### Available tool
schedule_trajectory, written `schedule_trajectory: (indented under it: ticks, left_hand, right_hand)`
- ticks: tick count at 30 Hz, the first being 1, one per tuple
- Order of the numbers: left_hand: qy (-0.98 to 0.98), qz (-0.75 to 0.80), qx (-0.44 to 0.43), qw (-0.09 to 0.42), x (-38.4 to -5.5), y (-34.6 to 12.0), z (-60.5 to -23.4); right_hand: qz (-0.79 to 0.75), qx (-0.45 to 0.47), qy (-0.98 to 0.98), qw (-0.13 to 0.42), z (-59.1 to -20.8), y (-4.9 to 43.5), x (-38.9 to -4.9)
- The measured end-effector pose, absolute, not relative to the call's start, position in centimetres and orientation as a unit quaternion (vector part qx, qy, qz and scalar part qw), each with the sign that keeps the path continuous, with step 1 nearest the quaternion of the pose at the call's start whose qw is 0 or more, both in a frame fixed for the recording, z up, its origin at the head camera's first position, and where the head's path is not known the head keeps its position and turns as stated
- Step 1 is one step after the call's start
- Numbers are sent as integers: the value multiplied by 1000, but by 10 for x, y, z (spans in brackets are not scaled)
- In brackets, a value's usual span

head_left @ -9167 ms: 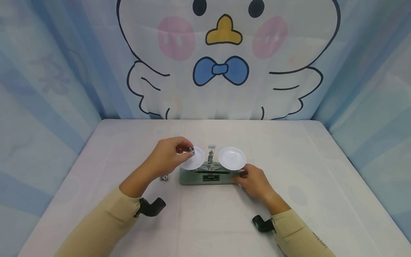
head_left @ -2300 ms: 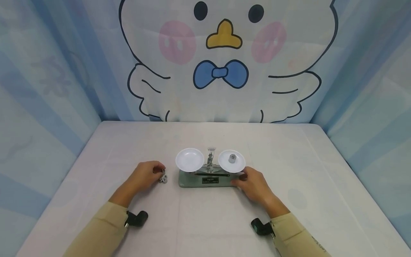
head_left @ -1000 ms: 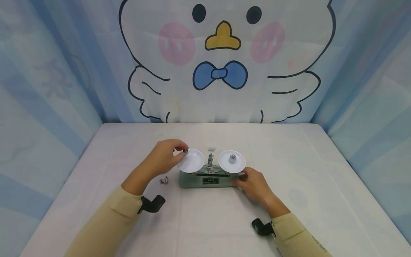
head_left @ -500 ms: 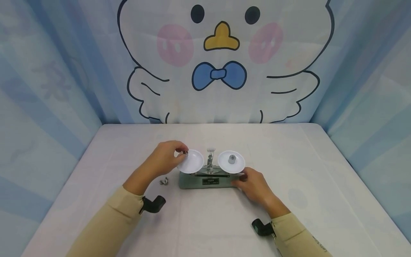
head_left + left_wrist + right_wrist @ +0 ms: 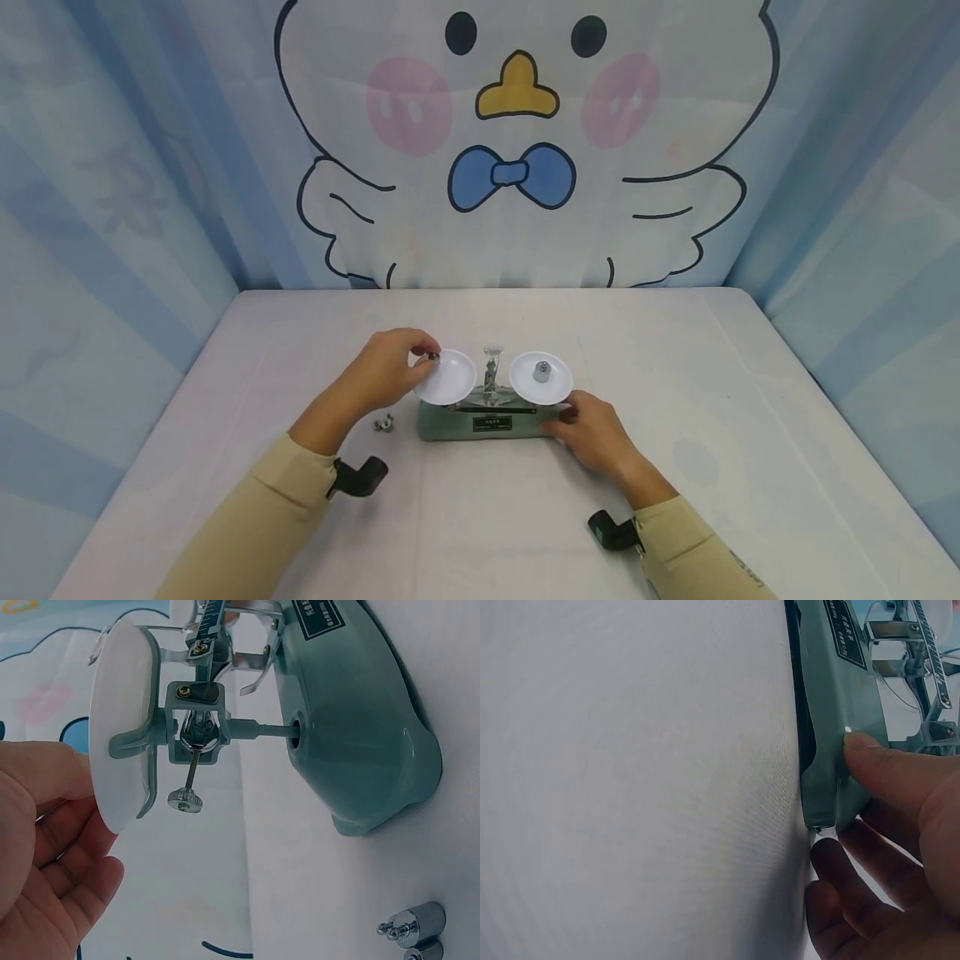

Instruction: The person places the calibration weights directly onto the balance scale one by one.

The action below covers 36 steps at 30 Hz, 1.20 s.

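A green balance scale (image 5: 450, 423) with two white pans stands mid-table. My left hand (image 5: 390, 367) pinches a small metal weight (image 5: 433, 357) at the outer edge of the left pan (image 5: 452, 380). In the left wrist view the fingers go behind that pan (image 5: 120, 720), which hides the weight. On the right pan (image 5: 525, 387) stands a larger silver weight (image 5: 542, 371). My right hand (image 5: 596, 429) grips the right end of the base; in the right wrist view the thumb lies on the front of the green base (image 5: 832, 705) and fingers curl beneath its end.
A few loose metal weights (image 5: 383, 423) lie on the white table left of the scale, seen closer as a knobbed weight (image 5: 426, 921). A cartoon-printed curtain (image 5: 517, 242) hangs behind the table's back edge.
The larger weight went from my left hand to the right pan. My left hand then reached the loose weights and brought a small one to the left pan. The right hand stayed put.
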<state>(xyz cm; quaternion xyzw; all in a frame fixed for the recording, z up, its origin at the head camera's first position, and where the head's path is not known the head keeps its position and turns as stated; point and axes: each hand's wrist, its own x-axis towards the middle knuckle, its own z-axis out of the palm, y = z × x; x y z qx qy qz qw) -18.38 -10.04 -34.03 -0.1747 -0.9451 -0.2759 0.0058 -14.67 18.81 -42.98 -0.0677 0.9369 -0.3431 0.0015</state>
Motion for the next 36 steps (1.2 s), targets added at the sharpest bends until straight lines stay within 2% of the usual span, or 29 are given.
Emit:
schedule_trajectory:
  ticks: [23,36]
  left_hand:
    - [-944,-282,-172,9,-185,-102,-341]
    - [-949,-276,-152,20,-179,-129,-340]
  right_hand:
    - [-343,-66,937,2,-430,188,-147]
    - [-344,-67,936,3,-430,188,-147]
